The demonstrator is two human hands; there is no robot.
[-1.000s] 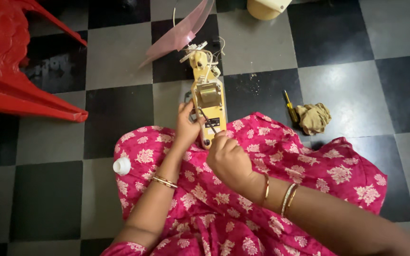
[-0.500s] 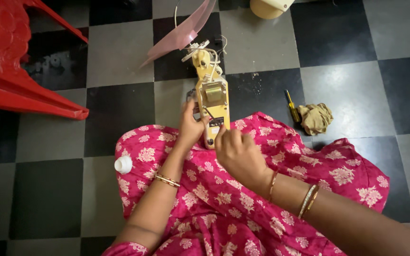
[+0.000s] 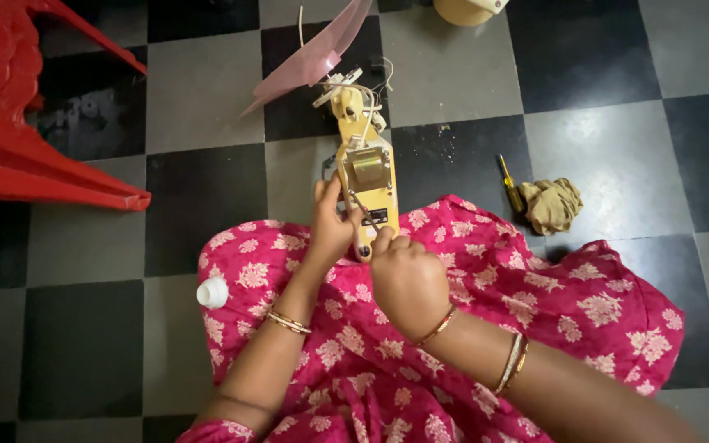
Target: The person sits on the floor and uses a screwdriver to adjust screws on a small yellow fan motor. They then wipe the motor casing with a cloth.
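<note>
Right hand [image 3: 408, 283] lower on yellow casing [image 3: 368, 184]

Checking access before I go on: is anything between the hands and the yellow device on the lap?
Nothing visible is in the way. The left hand already holds the side of the yellow device, and the right hand touches its near end. The screwdriver and the crumpled rag lie apart on the floor.

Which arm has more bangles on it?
The right arm: it shows a bangle at the wrist and a second set farther up the forearm. The left arm shows only one thin set at the wrist. Both hands are on the yellow device.
</note>
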